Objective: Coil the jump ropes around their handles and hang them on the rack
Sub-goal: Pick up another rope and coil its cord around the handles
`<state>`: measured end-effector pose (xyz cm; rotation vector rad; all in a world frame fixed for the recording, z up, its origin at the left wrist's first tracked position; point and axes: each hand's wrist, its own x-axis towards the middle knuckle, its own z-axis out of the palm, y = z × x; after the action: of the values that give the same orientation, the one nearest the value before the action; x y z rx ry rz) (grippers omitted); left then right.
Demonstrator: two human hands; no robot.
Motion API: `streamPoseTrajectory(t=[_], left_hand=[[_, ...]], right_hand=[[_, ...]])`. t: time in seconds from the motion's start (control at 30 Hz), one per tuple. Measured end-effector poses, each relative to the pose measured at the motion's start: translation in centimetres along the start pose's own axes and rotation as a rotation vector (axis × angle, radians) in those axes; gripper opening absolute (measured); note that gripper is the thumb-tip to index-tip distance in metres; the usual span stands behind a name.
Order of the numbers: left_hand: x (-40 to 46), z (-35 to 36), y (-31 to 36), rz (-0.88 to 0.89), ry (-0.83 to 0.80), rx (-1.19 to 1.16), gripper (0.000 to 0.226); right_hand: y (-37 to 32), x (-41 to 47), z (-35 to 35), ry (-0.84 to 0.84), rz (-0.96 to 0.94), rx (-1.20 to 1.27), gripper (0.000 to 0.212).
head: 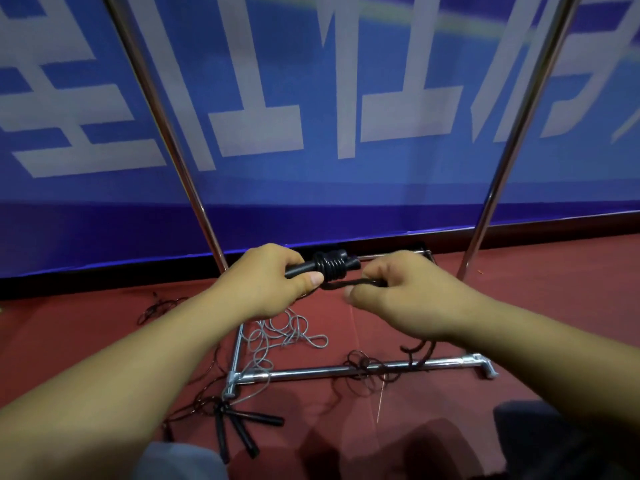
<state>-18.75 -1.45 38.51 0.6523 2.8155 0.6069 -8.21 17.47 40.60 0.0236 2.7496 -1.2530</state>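
I see the black handles [313, 267] of a jump rope held level in front of me, just above the floor line, with several tight turns of black rope [331, 268] wound round their middle. My left hand [273, 280] grips the left end of the handles, fingers curled over the top and thumb pressed along the near side, next to the coil. My right hand [398, 289] sits just to the right, its fingers curled and pinching the loose end of the black rope, which runs from under the coil across to that hand; a further length of it drops below my right wrist toward the floor. Behind the hands stand the two slanting metal uprights of the rack [194, 188], and its base bars lie on the red floor [86, 327] below. A tangle of grey rope [280, 332] lies on the floor inside the base, under my left hand. A dark, thin rope [363, 370] is tangled over the front base bar. Near the front left corner of the base, a cluster of black handles [242, 431] lies on the floor, with thin dark cord trailing away to the left. A blue banner [311, 98] with large white characters fills the background.
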Motion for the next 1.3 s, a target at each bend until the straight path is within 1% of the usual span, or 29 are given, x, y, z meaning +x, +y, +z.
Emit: streamPoseTrajectory(t=[0.07, 0.13, 0.2, 0.27, 0.37, 0.43, 0.47, 0.6, 0.7, 0.77, 0.83, 0.9, 0.97, 1.03, 1.17, 1.3], left_hand=[[-0.2, 0.1, -0.2, 0.015, -0.071, 0.020, 0.027], [-0.5, 0.2, -0.3, 0.034, -0.151, 0.038, 0.025], [-0.7, 0.3, -0.2, 0.057, -0.222, 0.061, 0.024], [-0.9, 0.5, 0.0, 0.085, -0.263, 0.095, 0.022], [-1.1, 0.6, 0.6, 0.127, -0.299, 0.102, 0.019], [-1.3, 0.7, 0.8, 0.151, -0.322, 0.086, 0.019], [-1.3, 0.8, 0.8, 0.158, -0.338, 0.070, 0.019], [-1.6, 1.0, 0.9, 0.173, -0.437, -0.004, 0.019], [-2.1, 1.0, 1.4, 0.215, -0.497, -0.021, 0.018], [-2.4, 1.2, 1.8, 0.254, -0.484, -0.026, 0.019], [-2.6, 1.5, 2.0, 0.293, -0.423, -0.010, 0.021], [-2.8, 1.6, 2.1, 0.314, -0.388, -0.021, 0.022], [-3.0, 1.6, 2.1, 0.321, -0.387, -0.053, 0.022], [-3.1, 1.4, 2.3, 0.336, -0.380, -0.075, 0.021], [-3.4, 1.1, 2.6, 0.374, -0.340, -0.139, 0.018], [-3.6, 0.9, 2.9, 0.407, -0.327, -0.141, 0.021]], right_hand=[[0.2, 0.0, 0.2, 0.017, -0.054, -0.108, 0.031], [0.4, 0.1, 0.5, 0.041, -0.077, -0.192, 0.035], [0.4, 0.3, 0.4, 0.068, -0.083, -0.222, 0.038], [0.4, 0.5, 0.3, 0.077, -0.058, -0.194, 0.038], [0.6, 0.9, 0.3, 0.108, 0.043, -0.052, 0.038], [1.0, 1.2, 0.3, 0.131, 0.068, 0.019, 0.039], [1.2, 1.3, 0.3, 0.133, 0.057, 0.011, 0.039], [1.7, 1.3, 0.1, 0.124, -0.068, -0.190, 0.031], [2.1, 1.5, 0.1, 0.140, -0.111, -0.234, 0.026], [2.4, 1.7, 0.2, 0.152, -0.128, -0.256, 0.023], [2.5, 1.8, 0.0, 0.166, -0.131, -0.264, 0.022], [2.8, 1.9, -0.4, 0.180, -0.118, -0.255, 0.026], [3.1, 2.1, -0.7, 0.176, -0.083, -0.234, 0.033], [3.6, 2.3, -1.0, 0.162, -0.037, -0.153, 0.038], [3.8, 2.4, -1.5, 0.118, 0.040, 0.150, 0.041], [3.7, 2.5, -1.8, 0.064, 0.079, 0.261, 0.038]])
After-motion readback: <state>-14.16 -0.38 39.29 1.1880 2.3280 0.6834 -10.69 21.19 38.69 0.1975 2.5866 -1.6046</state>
